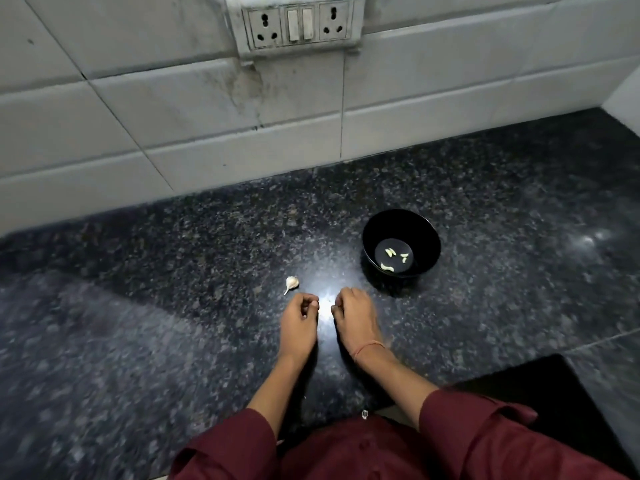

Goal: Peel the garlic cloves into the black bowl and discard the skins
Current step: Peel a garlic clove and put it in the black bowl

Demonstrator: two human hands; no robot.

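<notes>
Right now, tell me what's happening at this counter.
A person is peeling garlic at a dark granite counter. The left hand and right hand are close together, low over it, fingers curled; whether they hold anything is unclear. A piece of unpeeled garlic lies untouched just beyond the left hand. The black bowl, farther right, holds a few peeled cloves.

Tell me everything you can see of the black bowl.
The black bowl is small, round and deep, with a smooth, glossy surface that could be plastic or ceramic. It stands upright on the dark speckled countertop, beyond the right hand and a little to its right. A few pale peeled garlic cloves lie apart on its flat bottom. Apart from them and the countertop, nothing touches it.
</notes>
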